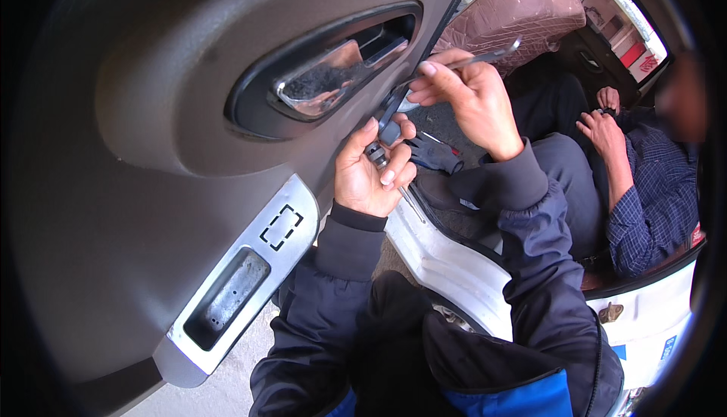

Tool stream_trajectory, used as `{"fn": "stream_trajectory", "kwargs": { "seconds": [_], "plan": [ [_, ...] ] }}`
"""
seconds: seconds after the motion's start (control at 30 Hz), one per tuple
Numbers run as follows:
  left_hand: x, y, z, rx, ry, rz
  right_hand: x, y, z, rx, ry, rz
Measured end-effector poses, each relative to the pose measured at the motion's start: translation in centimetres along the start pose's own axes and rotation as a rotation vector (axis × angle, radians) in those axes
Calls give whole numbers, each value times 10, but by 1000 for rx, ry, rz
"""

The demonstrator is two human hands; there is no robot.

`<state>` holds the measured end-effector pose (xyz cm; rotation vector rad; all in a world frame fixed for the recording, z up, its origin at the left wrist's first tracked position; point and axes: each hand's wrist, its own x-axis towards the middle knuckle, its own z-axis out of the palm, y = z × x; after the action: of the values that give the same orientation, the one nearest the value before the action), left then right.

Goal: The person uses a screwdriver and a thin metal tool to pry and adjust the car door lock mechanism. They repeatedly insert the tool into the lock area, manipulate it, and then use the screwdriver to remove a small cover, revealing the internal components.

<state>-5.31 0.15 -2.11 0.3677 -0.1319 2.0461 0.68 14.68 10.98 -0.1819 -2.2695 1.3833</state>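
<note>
My left hand [372, 173] is closed round a small dark part with a ribbed metal piece [376, 154], close to the edge of the car door's inner panel [113, 235]. Its exact kind I cannot make out. A thin metal rod [414, 206] sticks out below the fingers of that hand. Just above and to the right, my right hand [473, 99] pinches a slim metal wrench [496, 54], its curved end pointing up and right. The wrench's other end goes behind my fingers toward the dark part; whether they touch is hidden.
On the door are an inner handle [322, 80] in a dark oval recess and a silver switch plate [291, 197] with an open pocket. A person [651, 182] sits inside the car at right. Beyond are a quilted seat [515, 16], a dark glove [435, 154] and the white sill [447, 258].
</note>
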Motion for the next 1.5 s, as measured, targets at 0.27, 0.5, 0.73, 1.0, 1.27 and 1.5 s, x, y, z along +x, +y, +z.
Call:
{"fn": "stream_trajectory", "kwargs": {
  "seconds": [0.27,0.5,0.73,1.0,1.27,1.5],
  "plan": [
    [-6,-8,-17,-21,-37,12,-10,41,-2,285,99,93],
    [-3,-7,-20,-35,-15,-2,-2,54,-15,438,143,247],
    [-5,-8,-16,1,-21,3,-16,26,-16,256,25,59],
    [-7,-7,-11,8,-3,-7,-28,10,7,-105,-41,-137],
    [-7,-4,-6,-24,-10,-8,-21,37,-4,-404,-17,-284],
    [-6,-2,-4,28,-25,-19,-32,73,-24,-66,114,96]
  ]
}}
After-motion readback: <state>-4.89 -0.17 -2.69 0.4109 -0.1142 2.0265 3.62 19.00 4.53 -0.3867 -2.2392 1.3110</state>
